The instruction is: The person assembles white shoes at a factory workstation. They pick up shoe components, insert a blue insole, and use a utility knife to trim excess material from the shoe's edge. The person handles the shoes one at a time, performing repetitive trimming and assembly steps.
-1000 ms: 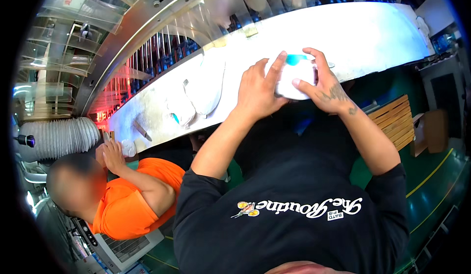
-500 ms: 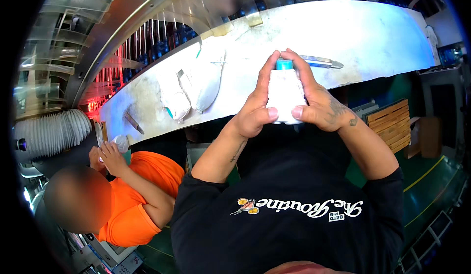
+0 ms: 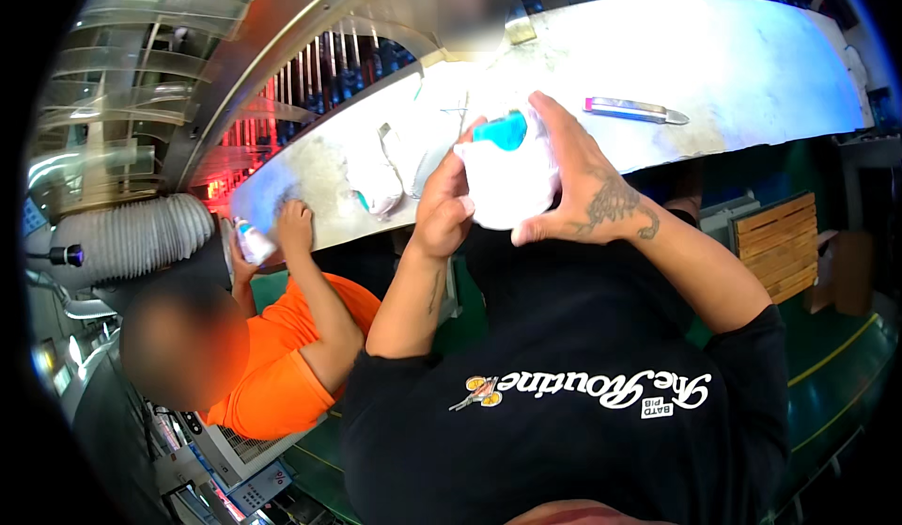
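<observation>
Above the near edge of the white worktable (image 3: 733, 64), my two hands hold a white, rounded bundle (image 3: 512, 187) with a bright teal-blue end. It is tilted, so the blue end faces up and away from me. My left hand (image 3: 445, 207) curls round its left side, fingers partly hidden behind it. My right hand (image 3: 578, 182) lies along its right side, thumb low and fingers reaching up past the blue end. To the right on the table rests a slim grey hand tool (image 3: 639, 110), knife-like, with a pink end. White pouch-like pieces (image 3: 376, 182) lie left of my hands.
At the left, a co-worker in an orange shirt (image 3: 282, 375) holds a small white and blue item (image 3: 252, 241) at the table's end. A ribbed white hose (image 3: 155, 238) runs behind them. Wooden slats (image 3: 775, 243) stand at the right below the table. Clear strips hang beyond the table.
The white bundle has turned and tipped in my hands, its blue end shifting left. My right-hand fingers have spread. The co-worker's hands have moved apart, one now on the table.
</observation>
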Demonstrator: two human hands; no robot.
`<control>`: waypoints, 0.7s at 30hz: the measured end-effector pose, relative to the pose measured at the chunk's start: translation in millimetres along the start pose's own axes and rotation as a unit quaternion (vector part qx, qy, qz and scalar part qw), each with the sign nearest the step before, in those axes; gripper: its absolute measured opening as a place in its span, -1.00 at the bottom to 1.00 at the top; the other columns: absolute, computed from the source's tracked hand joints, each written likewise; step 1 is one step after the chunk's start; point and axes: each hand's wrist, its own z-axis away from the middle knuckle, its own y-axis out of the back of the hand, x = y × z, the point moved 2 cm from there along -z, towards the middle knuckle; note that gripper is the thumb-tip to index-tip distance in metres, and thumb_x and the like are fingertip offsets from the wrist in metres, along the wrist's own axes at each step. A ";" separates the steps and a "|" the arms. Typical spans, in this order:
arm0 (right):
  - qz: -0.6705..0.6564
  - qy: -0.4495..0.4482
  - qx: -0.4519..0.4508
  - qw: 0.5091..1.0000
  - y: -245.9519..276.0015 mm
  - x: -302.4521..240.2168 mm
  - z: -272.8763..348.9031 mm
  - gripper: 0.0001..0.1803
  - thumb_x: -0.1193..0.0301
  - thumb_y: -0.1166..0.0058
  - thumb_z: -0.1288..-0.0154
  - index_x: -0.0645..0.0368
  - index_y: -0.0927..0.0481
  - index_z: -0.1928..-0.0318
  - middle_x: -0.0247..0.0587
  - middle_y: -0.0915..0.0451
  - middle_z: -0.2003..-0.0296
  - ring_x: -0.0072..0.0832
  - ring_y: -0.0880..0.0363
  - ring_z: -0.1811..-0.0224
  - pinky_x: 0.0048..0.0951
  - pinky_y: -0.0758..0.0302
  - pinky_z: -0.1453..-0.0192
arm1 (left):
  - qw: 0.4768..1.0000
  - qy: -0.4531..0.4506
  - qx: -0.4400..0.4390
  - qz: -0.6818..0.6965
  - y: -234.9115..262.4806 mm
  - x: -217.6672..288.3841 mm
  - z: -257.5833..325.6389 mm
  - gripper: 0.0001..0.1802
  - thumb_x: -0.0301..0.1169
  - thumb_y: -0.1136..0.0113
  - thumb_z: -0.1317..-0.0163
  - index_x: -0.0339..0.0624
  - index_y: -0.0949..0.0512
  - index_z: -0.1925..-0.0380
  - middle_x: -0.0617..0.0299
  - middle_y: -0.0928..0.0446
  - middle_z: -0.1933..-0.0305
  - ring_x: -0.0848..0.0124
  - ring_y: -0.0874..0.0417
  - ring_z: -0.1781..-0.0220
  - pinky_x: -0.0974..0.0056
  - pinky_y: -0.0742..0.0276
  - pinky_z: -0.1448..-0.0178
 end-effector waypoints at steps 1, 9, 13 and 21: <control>0.050 0.009 0.001 0.999 -10.0 0.3 6.9 0.58 -0.35 -0.63 0.00 0.29 0.02 -0.74 0.43 -0.14 -0.66 0.29 -0.18 -0.71 0.16 -0.21 -0.74 | 1.000 0.008 0.020 0.012 1.0 4.1 12.6 0.16 -0.05 -0.32 -0.19 -0.41 -0.14 -0.72 -0.09 -0.39 -0.64 0.11 -0.39 -0.69 0.06 -0.21 -0.75; 0.326 -0.032 0.158 0.932 38.0 110.7 3.8 -0.43 0.16 -0.36 -0.52 0.11 -0.67 -0.42 0.09 -0.56 -0.46 0.04 -0.49 -0.51 0.01 -0.44 -0.60 | 0.974 0.055 0.208 -0.077 -10.5 0.0 17.2 -0.48 -0.43 -0.48 -0.45 -0.51 -0.62 -0.30 0.11 -0.74 -0.12 0.43 -0.72 -0.09 0.31 -0.63 -0.26; 0.366 -0.157 0.140 0.907 78.1 132.8 31.3 -0.55 0.06 -0.33 -0.52 0.05 -0.82 -0.22 -0.14 -0.72 -0.14 -0.14 -0.59 -0.25 -0.02 -0.48 -0.35 | 0.971 -0.094 0.194 -0.103 -28.3 5.9 4.5 -0.46 -0.45 -0.42 -0.48 -0.48 -0.58 -0.37 0.05 -0.75 -0.15 0.36 -0.74 -0.17 0.25 -0.62 -0.35; 0.395 -0.182 0.271 0.859 89.3 151.4 55.9 -0.56 0.09 -0.33 -0.46 0.08 -0.84 -0.17 -0.17 -0.71 -0.04 -0.18 -0.59 -0.12 -0.07 -0.46 -0.27 | 0.893 -0.216 0.199 -0.341 -17.5 -90.8 -47.5 -0.38 -0.47 -0.50 -0.39 -0.28 -0.58 -0.44 -0.09 -0.71 -0.33 0.19 -0.73 -0.37 0.11 -0.58 -0.49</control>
